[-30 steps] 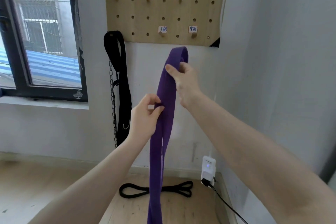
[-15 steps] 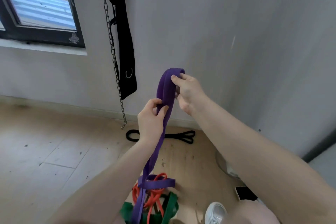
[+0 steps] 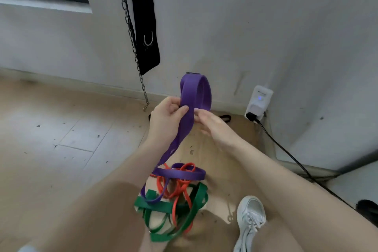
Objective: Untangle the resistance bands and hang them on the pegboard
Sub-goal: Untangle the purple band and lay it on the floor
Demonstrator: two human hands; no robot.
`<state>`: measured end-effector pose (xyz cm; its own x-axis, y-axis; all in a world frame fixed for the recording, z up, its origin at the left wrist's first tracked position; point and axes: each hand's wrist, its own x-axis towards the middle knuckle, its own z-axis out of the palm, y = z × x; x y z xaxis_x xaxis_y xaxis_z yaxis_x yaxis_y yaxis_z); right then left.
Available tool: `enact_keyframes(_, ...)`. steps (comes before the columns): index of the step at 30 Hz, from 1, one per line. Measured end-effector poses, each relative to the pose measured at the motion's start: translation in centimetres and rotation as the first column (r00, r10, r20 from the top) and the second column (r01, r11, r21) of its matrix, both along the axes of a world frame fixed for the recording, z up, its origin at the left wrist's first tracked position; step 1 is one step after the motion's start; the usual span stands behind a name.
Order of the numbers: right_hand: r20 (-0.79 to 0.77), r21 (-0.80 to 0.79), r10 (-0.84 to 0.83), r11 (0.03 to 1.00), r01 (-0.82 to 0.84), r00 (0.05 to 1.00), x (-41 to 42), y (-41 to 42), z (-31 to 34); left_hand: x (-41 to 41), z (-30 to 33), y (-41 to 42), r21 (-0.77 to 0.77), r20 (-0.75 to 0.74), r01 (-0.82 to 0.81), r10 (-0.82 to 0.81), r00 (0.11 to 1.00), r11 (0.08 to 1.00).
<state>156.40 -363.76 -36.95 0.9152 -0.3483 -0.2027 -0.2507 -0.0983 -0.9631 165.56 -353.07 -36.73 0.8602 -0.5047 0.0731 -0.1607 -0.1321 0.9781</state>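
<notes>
Both hands pinch the purple band: the left hand closed on it, the right hand by fingertips. Its lower end lies knotted with the orange band and green band on the floor. No pegboard in view; untangling seems barely begun.

The pale wood-plank floor carries a tangle of green bands and orange bands near its front edge, a white sneaker just right of them, and a black band by the far wall.
</notes>
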Motion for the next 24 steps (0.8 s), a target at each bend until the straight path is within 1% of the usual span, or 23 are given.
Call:
enact_keyframes(2, -0.036, -0.018, 0.140, 0.990, -0.141, 0.989, -0.5, 0.4, -1.4, 0.5, -0.9, 0.1, -0.029, -0.061, 0.009, -0.011, 0.998, 1.000)
enact_keyframes(3, -0.037, -0.013, 0.170, 0.985, -0.170, 0.985, -0.5, 0.3, -1.8, 0.5, -1.3, 0.2, -0.050, -0.097, 0.013, -0.018, 0.995, 0.999)
enact_keyframes(8, -0.028, -0.074, 0.187, 0.979, -0.189, 0.982, 0.8, -0.6, -2.8, 1.4, -1.4, -0.3, -0.154, -0.266, -0.033, -0.009, 0.964, 0.988)
enact_keyframes(11, -0.104, -0.170, 0.203, 0.961, -0.218, 0.974, 1.8, -0.7, -3.1, 2.7, -1.0, -0.5, -0.220, -0.397, -0.126, 0.029, 0.918, 0.967)
enact_keyframes(12, -0.119, -0.170, 0.223, 0.955, -0.241, 0.967, 2.1, -0.4, -3.0, 3.0, -0.9, -0.4, -0.230, -0.424, -0.156, 0.045, 0.904, 0.960)
enact_keyframes(16, -0.150, -0.114, 0.269, 0.951, -0.287, 0.951, 3.4, 0.8, -2.7, 3.9, -0.9, 0.5, -0.238, -0.437, -0.240, 0.117, 0.892, 0.941)
enact_keyframes(17, -0.161, -0.074, 0.268, 0.957, -0.282, 0.950, 3.6, 1.1, -2.6, 4.0, -1.0, 0.7, -0.248, -0.430, -0.243, 0.118, 0.895, 0.938)
enact_keyframes(18, -0.168, 0.002, 0.275, 0.961, -0.278, 0.947, 3.7, 1.3, -2.5, 4.1, -1.0, 0.8, -0.260, -0.417, -0.239, 0.115, 0.902, 0.935)
enact_keyframes(19, -0.159, 0.110, 0.294, 0.954, -0.279, 0.942, 3.7, 1.4, -2.4, 4.1, -1.0, 1.0, -0.270, -0.405, -0.235, 0.111, 0.908, 0.934)
enact_keyframes(20, -0.137, 0.228, 0.318, 0.932, -0.282, 0.938, 3.7, 1.5, -2.3, 4.1, -1.0, 1.1, -0.276, -0.399, -0.234, 0.111, 0.910, 0.932)
enact_keyframes(21, -0.124, 0.305, 0.327, 0.911, -0.277, 0.937, 3.5, 1.6, -2.2, 4.1, -1.1, 1.3, -0.279, -0.404, -0.240, 0.113, 0.908, 0.930)
enact_keyframes(22, -0.134, 0.303, 0.314, 0.916, -0.263, 0.940, 3.4, 1.7, -2.0, 4.0, -1.1, 1.5, -0.282, -0.414, -0.246, 0.113, 0.903, 0.927)
enact_keyframes(23, -0.160, 0.231, 0.277, 0.944, -0.237, 0.947, 3.2, 1.9, -2.0, 3.8, -1.0, 1.5, -0.290, -0.427, -0.252, 0.110, 0.897, 0.923)
enact_keyframes(24, -0.187, 0.099, 0.216, 0.975, -0.200, 0.958, 3.2, 2.2, -2.1, 3.6, -0.7, 1.6, -0.303, -0.443, -0.261, 0.107, 0.890, 0.916)
